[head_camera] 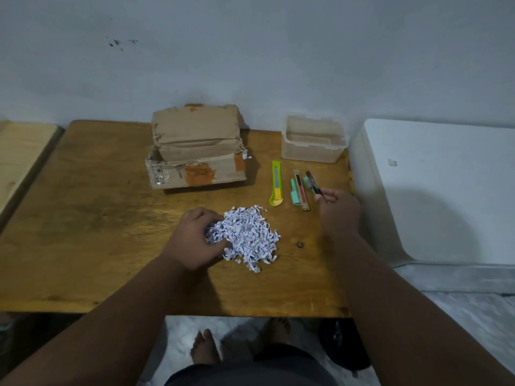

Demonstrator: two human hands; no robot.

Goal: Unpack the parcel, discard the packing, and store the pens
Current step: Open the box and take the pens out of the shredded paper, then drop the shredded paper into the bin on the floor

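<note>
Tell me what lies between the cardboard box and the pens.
Head view: only the yellow-green utility knife lies between the cardboard box and the pens, on bare table.

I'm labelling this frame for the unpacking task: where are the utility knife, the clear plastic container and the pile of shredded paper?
utility knife (276,186): head view, middle of its yellow-green body.
clear plastic container (312,154): head view, its front wall.
shredded paper (250,235): head view, centre of the pile.

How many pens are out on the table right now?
2. One packaged pen lies on the table right of the yellow-green cutter; the other pen is pinched in the right hand. More could be hidden in the shredded paper or box.
</note>
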